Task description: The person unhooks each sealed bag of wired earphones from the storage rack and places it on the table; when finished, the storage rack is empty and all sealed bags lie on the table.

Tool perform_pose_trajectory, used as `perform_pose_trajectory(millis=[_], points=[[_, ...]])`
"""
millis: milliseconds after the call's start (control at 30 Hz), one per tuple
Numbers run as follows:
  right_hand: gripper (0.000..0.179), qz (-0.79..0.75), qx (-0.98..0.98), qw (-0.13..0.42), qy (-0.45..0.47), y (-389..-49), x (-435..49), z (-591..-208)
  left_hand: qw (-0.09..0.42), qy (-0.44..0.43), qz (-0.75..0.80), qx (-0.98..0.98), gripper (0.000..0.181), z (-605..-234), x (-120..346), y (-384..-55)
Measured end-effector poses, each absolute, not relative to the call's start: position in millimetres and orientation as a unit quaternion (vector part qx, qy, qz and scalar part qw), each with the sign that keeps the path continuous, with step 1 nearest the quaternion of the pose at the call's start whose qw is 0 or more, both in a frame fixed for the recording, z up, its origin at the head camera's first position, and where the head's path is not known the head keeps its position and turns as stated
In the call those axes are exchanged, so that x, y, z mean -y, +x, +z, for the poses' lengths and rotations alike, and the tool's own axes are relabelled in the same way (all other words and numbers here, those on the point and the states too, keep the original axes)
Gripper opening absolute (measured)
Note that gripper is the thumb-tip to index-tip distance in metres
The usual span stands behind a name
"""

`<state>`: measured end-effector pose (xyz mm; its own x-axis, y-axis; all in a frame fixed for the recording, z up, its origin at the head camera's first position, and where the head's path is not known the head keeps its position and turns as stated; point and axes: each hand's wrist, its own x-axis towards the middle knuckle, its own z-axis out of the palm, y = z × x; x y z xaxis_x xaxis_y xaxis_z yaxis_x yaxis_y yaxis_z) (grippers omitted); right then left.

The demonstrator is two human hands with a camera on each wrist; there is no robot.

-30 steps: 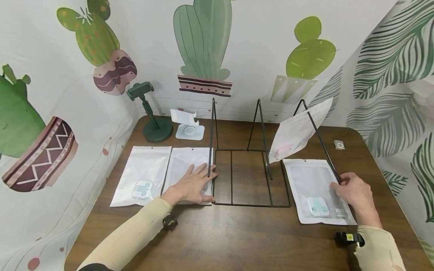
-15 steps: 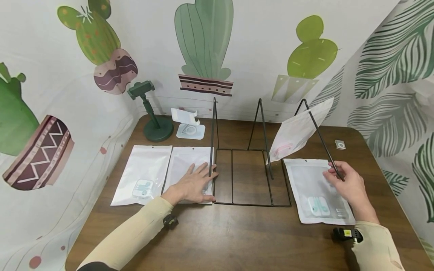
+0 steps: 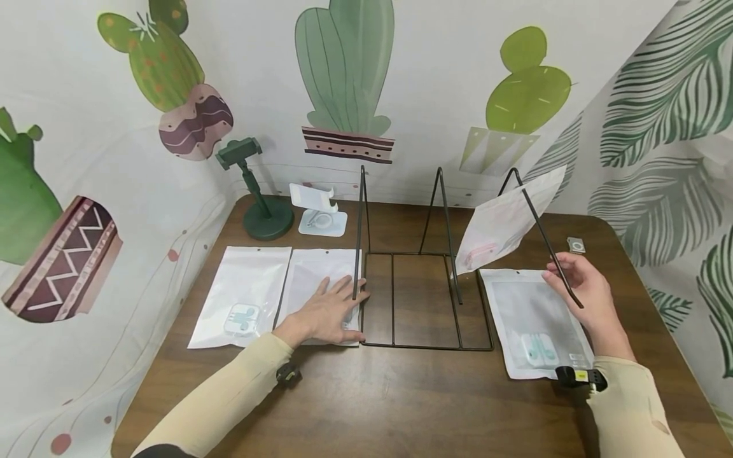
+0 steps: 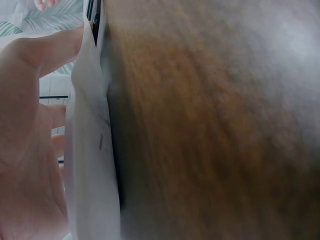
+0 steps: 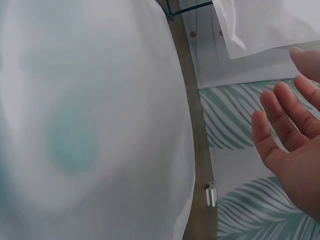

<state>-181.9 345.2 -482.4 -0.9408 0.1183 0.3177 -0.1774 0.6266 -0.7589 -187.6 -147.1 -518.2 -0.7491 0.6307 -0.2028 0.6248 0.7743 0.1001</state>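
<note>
My left hand rests with spread fingers on a white zip pouch, its fingertips reaching the left side of a black wire rack. The left wrist view shows this pouch edge-on beside the palm. Over the far right corner of another pouch, which contains pale-green earphones, is my right hand. Its loosely bent fingers overlap a slanting rack wire in the head view; nothing is between them in the right wrist view. A pouch with a pink item leans in the rack's right side.
Another pouch with earphones lies at the far left. Behind stand a dark green phone stand and a small white stand. A small silver gadget lies at the back right, near the patterned wall cloth.
My right hand has moved away from the right edge of the right pouch, going back and slightly left. My left hand stays in place on its pouch.
</note>
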Motion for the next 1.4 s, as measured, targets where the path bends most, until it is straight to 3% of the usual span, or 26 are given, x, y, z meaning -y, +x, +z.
perform_pose_trajectory(millis=[400, 767, 1400], points=[[0.034, 0.532, 0.823, 0.197, 0.02, -207, -328, -480, 0.11, 0.341, 0.013, -0.934, 0.09, -519, 146, -191], [0.047, 0.575, 0.792, 0.199, 0.058, -222, -323, -477, 0.108, 0.341, 0.02, -0.934, 0.091, -518, 145, -189], [0.06, 0.738, 0.643, 0.133, 0.152, -245, -308, -478, 0.117, 0.332, 0.012, -0.936, 0.092, -522, 147, -188]])
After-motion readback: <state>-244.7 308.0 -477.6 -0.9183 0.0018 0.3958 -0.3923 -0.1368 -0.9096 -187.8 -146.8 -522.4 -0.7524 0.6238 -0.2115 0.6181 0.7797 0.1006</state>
